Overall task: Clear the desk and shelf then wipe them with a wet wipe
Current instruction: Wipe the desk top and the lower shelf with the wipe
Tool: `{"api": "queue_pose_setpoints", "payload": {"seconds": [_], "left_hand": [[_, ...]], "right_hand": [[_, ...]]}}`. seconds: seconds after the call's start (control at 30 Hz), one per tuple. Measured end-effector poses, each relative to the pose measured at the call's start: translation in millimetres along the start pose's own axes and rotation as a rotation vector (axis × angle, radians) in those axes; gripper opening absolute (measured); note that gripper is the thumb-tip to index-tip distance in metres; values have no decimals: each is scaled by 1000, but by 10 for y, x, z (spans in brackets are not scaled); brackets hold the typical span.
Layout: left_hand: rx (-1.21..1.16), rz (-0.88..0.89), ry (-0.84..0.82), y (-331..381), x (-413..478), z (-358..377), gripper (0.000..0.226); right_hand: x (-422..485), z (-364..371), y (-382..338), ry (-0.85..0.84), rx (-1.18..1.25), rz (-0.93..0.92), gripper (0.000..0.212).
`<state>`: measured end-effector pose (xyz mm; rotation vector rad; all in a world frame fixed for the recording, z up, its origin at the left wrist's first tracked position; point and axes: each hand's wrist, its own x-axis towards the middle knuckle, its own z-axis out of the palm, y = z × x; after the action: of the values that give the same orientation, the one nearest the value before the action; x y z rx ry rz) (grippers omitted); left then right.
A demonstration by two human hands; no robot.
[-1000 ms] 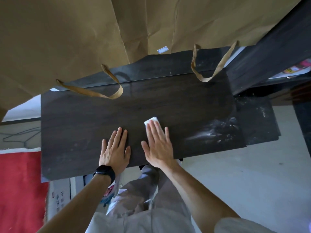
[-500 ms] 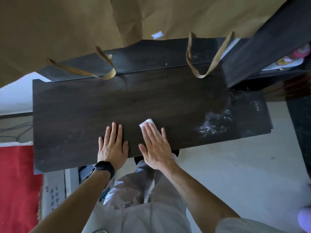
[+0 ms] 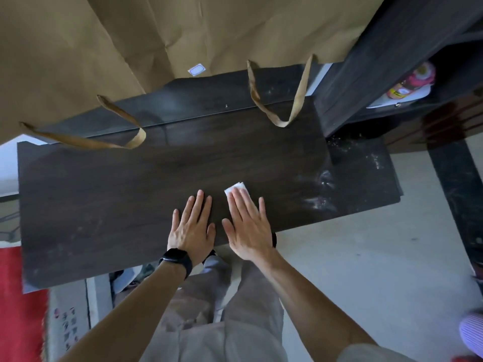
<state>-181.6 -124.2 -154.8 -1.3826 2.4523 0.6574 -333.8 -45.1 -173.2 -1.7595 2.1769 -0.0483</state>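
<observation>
Over the far edge, a large brown paper bag (image 3: 117,48) with drooping handles (image 3: 277,122). Below it, a dark wood counter (image 3: 104,205), white dust (image 3: 321,202) at the right end. Near the front edge, left hand (image 3: 192,227) flat, fingers straight, holding nothing; just beside, right hand (image 3: 249,227) flat too, pressing a white wet wipe (image 3: 234,188) under straight fingertips.

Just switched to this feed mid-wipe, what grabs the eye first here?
Two flat hands at the near edge of the dark desk: the left hand rests bare on the wood, the right hand presses a white wipe under its fingers. Above, brown paper bags fill the top of the view, handles drooping toward the desk. A pale dusty smear marks the desk's right end.
</observation>
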Motion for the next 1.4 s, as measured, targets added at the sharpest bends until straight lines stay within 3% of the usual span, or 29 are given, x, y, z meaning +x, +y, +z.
{"api": "queue_pose_setpoints", "payload": {"seconds": [0.07, 0.2, 0.27, 0.33, 0.43, 0.47, 0.5, 0.6, 0.67, 0.8, 0.93, 1.1, 1.23, 1.4], "left_hand": [[18, -3, 6, 40, 13, -12, 66], [34, -35, -14, 167, 105, -26, 67], [41, -45, -11, 276, 137, -35, 66], [50, -46, -11, 394, 147, -33, 65], [49, -61, -10, 605, 215, -40, 65], [47, -62, -10, 684, 254, -42, 65], [50, -58, -2, 756, 296, -41, 64], [53, -71, -4, 950, 439, -36, 63], [42, -113, -7, 1051, 501, -15, 64], [-1, -193, -30, 1202, 485, 21, 65], [4, -213, -35, 1253, 459, -8, 65], [5, -233, -48, 1319, 470, -45, 66], [25, -228, -59, 1314, 472, -49, 67], [16, -226, -62, 1285, 458, -12, 70]], "right_hand": [[40, -77, 429, 26, 7, -3, 61], [69, -316, 1543, 119, 37, 536, 63], [96, -347, 1600, 151, 68, 642, 65], [72, -294, 1260, 151, 68, 551, 68], [-106, -153, 819, 22, 25, 62, 67], [-90, -175, 908, 15, 13, -15, 66], [-25, -208, 1102, 36, 18, 7, 65], [286, -376, 1757, 123, 25, 367, 65], [488, -479, 1960, 122, 67, 500, 67], [384, -447, 1795, 189, 214, 653, 67], [-198, -284, 1736, 198, 239, 746, 66], [-204, -215, 1776, 163, 231, 797, 71], [40, -327, 1880, 147, 128, 669, 75], [717, -494, 1828, 175, -30, 149, 78]]}}
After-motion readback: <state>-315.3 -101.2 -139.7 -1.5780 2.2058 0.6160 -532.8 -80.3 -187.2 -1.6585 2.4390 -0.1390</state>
